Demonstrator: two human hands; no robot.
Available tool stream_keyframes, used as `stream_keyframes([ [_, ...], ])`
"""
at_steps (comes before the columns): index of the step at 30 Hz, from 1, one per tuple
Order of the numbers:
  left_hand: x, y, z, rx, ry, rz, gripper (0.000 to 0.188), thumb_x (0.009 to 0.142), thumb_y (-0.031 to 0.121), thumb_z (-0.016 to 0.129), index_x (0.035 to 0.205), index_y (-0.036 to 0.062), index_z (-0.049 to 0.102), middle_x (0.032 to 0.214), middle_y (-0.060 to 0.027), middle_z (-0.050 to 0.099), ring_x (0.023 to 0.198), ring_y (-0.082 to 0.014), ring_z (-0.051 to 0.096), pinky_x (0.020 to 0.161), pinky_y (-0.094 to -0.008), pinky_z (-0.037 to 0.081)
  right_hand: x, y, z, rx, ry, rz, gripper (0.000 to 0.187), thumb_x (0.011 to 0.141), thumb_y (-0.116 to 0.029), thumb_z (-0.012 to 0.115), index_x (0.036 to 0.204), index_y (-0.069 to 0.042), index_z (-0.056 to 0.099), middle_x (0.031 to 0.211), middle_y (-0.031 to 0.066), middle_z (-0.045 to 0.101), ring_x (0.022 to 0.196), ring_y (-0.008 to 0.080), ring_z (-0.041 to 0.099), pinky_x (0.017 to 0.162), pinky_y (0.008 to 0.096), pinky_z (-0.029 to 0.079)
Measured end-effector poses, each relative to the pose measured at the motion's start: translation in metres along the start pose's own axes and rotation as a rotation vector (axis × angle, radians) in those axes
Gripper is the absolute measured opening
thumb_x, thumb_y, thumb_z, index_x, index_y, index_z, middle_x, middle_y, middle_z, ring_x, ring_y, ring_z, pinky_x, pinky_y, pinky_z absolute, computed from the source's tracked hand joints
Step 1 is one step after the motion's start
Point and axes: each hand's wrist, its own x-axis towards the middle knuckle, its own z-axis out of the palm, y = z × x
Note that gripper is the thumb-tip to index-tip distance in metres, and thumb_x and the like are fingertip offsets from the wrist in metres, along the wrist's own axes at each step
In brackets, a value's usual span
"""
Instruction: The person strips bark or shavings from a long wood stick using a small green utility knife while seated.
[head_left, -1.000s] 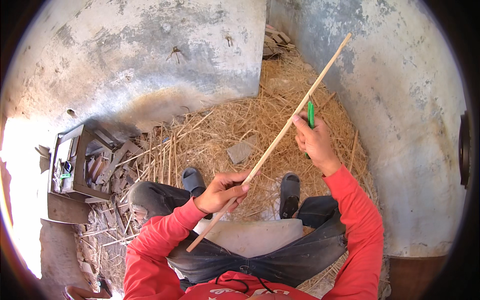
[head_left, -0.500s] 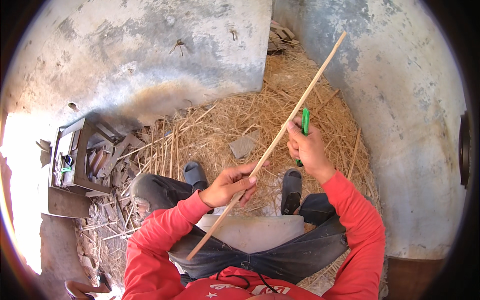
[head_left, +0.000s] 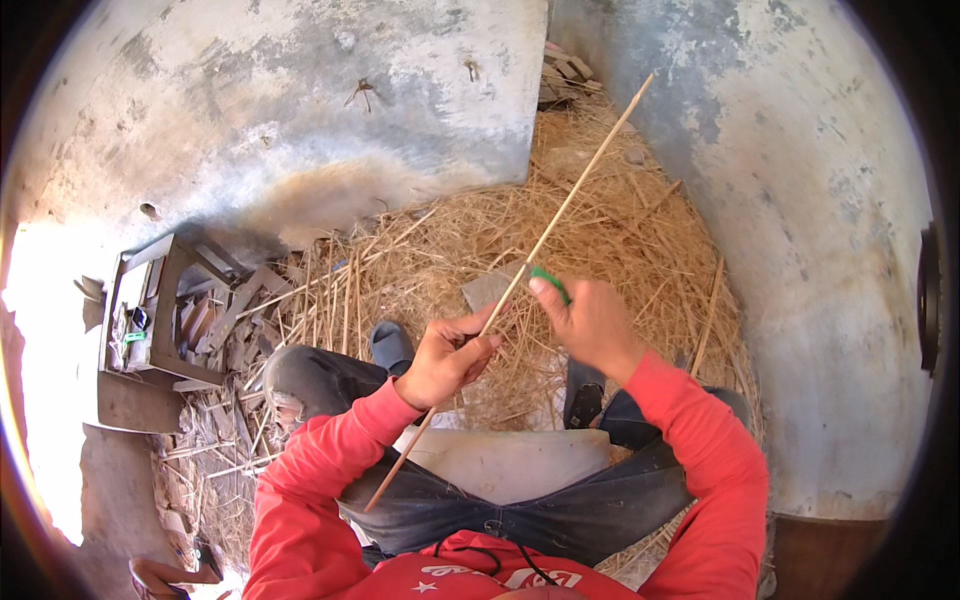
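Observation:
A long, thin bamboo strip (head_left: 590, 167) slants from my lap up to the far right. My left hand (head_left: 447, 362) is closed around its lower part, thumb on top. In my right hand (head_left: 595, 325) is a green-handled utility knife (head_left: 551, 284), mostly hidden by the fingers. The knife meets the strip a little above my left hand, with my right thumb close to the strip. Whether the blade cuts into it is too small to tell.
Straw-like shavings (head_left: 620, 215) cover the floor ahead, beneath my sandalled feet. At the left, a small wooden stand (head_left: 155, 345) holds a few small items, beside a heap of scrap wood (head_left: 235, 330). Worn plastered walls (head_left: 400, 90) enclose the far side and right.
My right hand has come down and left, turning the knife from upright against the strip. The strip's far end has shifted left, showing a narrower side.

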Motion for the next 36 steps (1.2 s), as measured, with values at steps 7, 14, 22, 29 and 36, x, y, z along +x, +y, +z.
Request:
stream_keyframes([
  [7,-0.001,-0.005,-0.006,-0.021,-0.020,0.004,0.049,0.106,0.005,0.061,0.155,0.0040,0.054,0.064,0.0074,0.043,0.052,-0.0034,0.037,0.049,-0.0239,0.032,-0.017,-0.010,0.016,-0.063,-0.104,-0.145,0.081,0.105,-0.071,0.043,0.099,0.001,0.078,0.059,0.0237,0.062,0.057,0.0419,0.067,0.053,0.0532,0.051],
  [14,-0.021,-0.003,-0.007,0.151,-0.093,-0.052,0.049,0.105,0.005,0.063,0.153,0.0023,0.055,0.066,0.0079,0.046,0.055,-0.0022,0.040,0.050,-0.0236,0.033,0.060,0.103,-0.057,0.023,0.170,0.401,0.083,0.108,-0.073,0.030,0.116,-0.007,0.079,0.053,-0.0078,0.030,0.044,0.0108,0.032,0.044,0.0367,0.030],
  [22,-0.019,-0.004,-0.005,-0.013,-0.222,-0.075,0.051,0.106,0.006,0.060,0.157,0.0034,0.052,0.066,0.0069,0.046,0.054,-0.0027,0.039,0.049,-0.0235,0.032,0.049,0.139,-0.117,0.739,0.535,0.499,0.069,0.108,-0.066,0.042,0.093,-0.005,0.069,0.055,-0.0081,0.030,0.043,0.0062,0.027,0.042,0.0275,0.021],
  [29,-0.013,0.007,0.008,-0.026,-0.299,-0.134,0.048,0.107,0.008,0.052,0.154,0.0002,0.052,0.060,0.0012,0.051,0.046,-0.0066,0.046,0.046,-0.0235,0.038,0.038,0.073,-0.085,1.006,0.278,0.283,0.034,0.104,-0.037,0.070,0.105,-0.004,0.068,0.059,-0.0095,0.038,0.044,0.0036,0.031,0.042,0.0244,0.024],
  [36,-0.010,0.003,0.005,-0.002,-0.283,-0.125,0.046,0.109,0.012,0.052,0.152,-0.0013,0.053,0.063,-0.0025,0.058,0.047,-0.0090,0.052,0.048,-0.0239,0.044,0.043,0.060,-0.049,0.900,0.704,0.364,0.021,0.099,-0.025,0.079,0.098,-0.010,0.063,0.059,-0.0095,0.040,0.042,0.0030,0.034,0.040,0.0256,0.025],
])
